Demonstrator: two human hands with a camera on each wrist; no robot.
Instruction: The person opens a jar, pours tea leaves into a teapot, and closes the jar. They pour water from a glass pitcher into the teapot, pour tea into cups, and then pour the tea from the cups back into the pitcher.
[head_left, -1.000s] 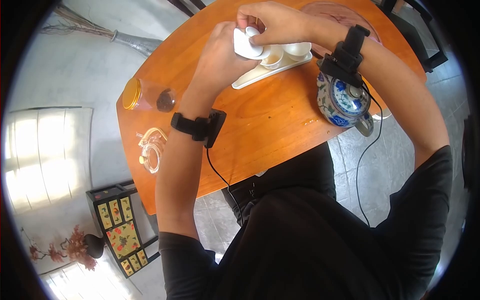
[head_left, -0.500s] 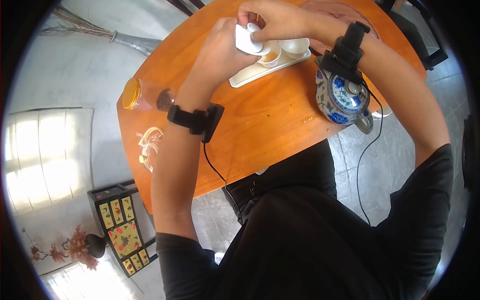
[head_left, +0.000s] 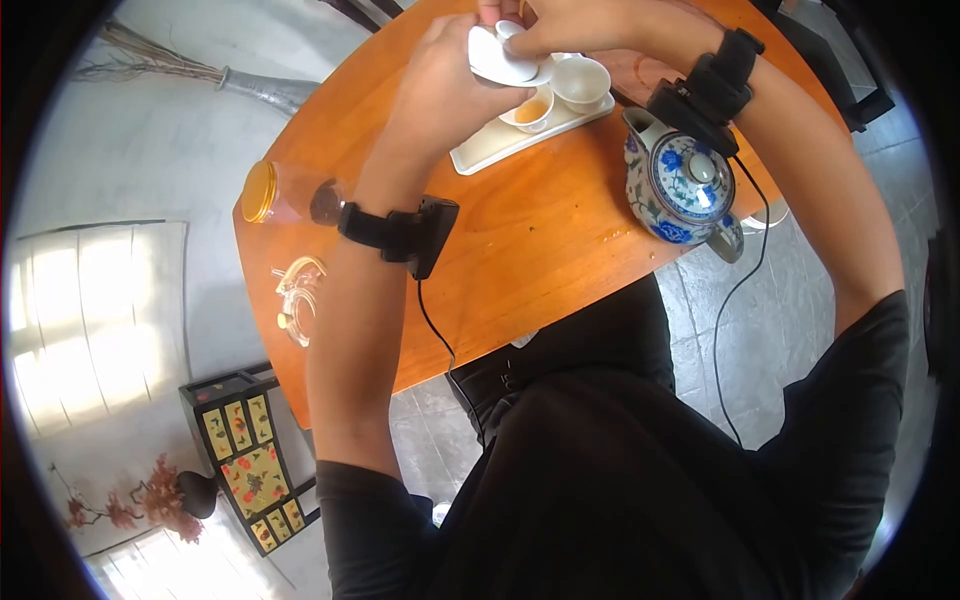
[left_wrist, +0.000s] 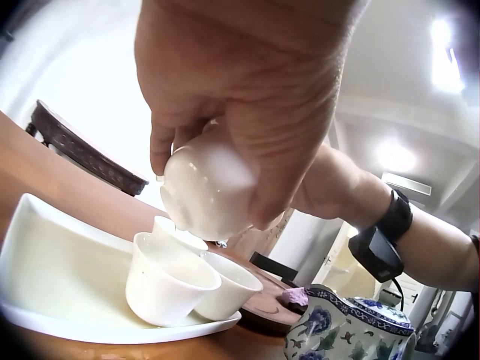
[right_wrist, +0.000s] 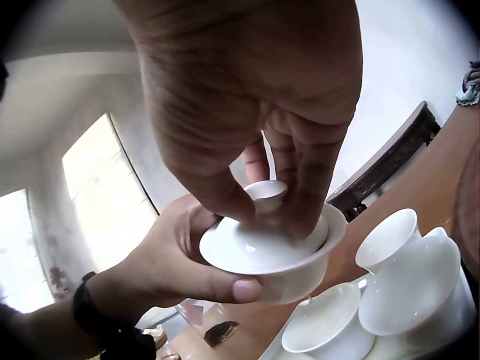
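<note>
Tipped over the tea tray [head_left: 475, 157] is a white gaiwan [right_wrist: 292, 286], a lidded tea bowl. My left hand [head_left: 428, 105] grips the bowl by its side, thumb under the flared rim in the right wrist view. From above, my right hand [right_wrist: 262, 97] pinches the lid [right_wrist: 255, 246] around its ring-shaped knob. Below the gaiwan, a small white cup [head_left: 530, 113] contains amber tea. Beside that cup stands a larger white vessel [head_left: 582, 84] with a spout [right_wrist: 439, 233]. Another white cup [right_wrist: 388, 238] stands behind them.
A blue-and-white teapot [head_left: 690, 185] sits near the table edge, close to my right forearm. At the left lie a clear jar with a yellow lid [head_left: 260, 192] and a small glass teapot [head_left: 300, 300]. A round brown board [head_left: 640, 75] lies farther back.
Both hands have moved away from my body with the tilted gaiwan, still holding bowl and lid. More of the tea cup and the spouted vessel now shows.
</note>
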